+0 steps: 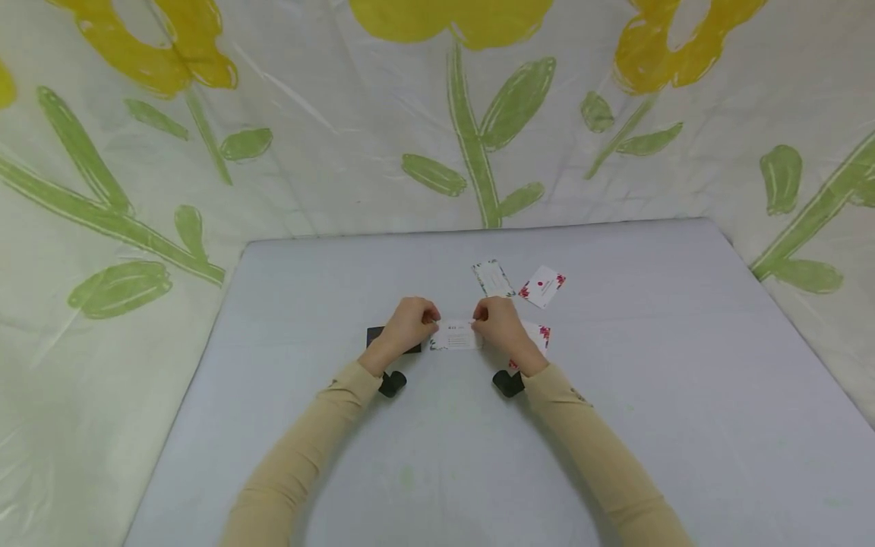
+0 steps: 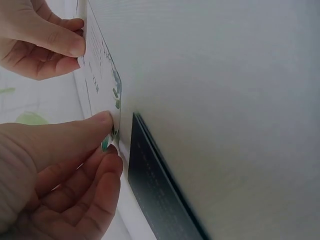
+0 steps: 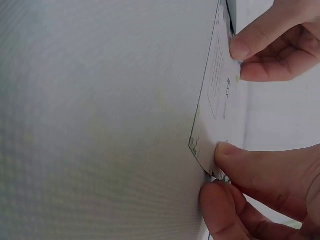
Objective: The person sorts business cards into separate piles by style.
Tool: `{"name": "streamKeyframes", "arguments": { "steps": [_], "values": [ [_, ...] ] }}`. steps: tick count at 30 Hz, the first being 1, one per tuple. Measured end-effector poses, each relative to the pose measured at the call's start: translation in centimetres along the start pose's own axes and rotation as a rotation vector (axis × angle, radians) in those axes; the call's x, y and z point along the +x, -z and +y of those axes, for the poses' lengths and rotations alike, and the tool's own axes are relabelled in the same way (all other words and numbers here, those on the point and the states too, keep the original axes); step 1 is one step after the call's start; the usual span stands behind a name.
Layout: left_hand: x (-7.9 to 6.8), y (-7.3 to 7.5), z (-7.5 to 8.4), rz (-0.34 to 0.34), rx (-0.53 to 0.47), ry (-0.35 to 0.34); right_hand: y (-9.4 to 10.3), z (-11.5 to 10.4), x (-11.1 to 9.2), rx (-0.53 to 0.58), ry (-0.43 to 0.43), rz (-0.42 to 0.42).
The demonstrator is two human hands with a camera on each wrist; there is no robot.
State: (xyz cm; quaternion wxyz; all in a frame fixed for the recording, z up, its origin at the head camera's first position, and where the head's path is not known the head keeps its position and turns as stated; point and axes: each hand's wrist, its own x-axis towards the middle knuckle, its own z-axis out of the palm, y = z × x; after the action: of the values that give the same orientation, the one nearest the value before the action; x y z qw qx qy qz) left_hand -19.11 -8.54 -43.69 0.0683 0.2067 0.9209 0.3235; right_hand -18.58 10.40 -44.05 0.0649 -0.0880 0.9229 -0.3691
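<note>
A white card [image 1: 456,336] with printed text and green leaf patterns at its corners lies between both hands. My left hand [image 1: 410,323] pinches its left end between thumb and fingers; in the left wrist view the thumb lies on the printed face of the card [image 2: 102,75]. At the opposite end, my right hand [image 1: 499,325] pinches the card's edge, thumb on top and fingers curled beneath, as the right wrist view shows. Partly covered by the left hand and wrist is a dark flat rectangular item [image 1: 374,334], whose layered edge appears in the left wrist view.
Beyond the right hand lie a leaf-bordered white card [image 1: 494,279] and a white card with red flowers [image 1: 543,286]. Another red-flowered card [image 1: 540,336] is partly hidden under the right forearm. A flower-painted sheet [image 1: 328,152] hangs behind the pale table [image 1: 437,471].
</note>
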Motion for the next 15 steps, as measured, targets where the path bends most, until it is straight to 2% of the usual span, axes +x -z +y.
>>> {"name": "streamKeyframes", "arguments": {
  "steps": [4,15],
  "values": [
    [-0.03,-0.01,0.18,0.005,0.040,-0.011,-0.03,-0.26,-0.06,-0.051,0.009,0.000],
    [-0.08,-0.18,0.37,0.017,0.081,0.000,-0.37,-0.54,-0.22,-0.097,0.004,0.002]
  ]
}}
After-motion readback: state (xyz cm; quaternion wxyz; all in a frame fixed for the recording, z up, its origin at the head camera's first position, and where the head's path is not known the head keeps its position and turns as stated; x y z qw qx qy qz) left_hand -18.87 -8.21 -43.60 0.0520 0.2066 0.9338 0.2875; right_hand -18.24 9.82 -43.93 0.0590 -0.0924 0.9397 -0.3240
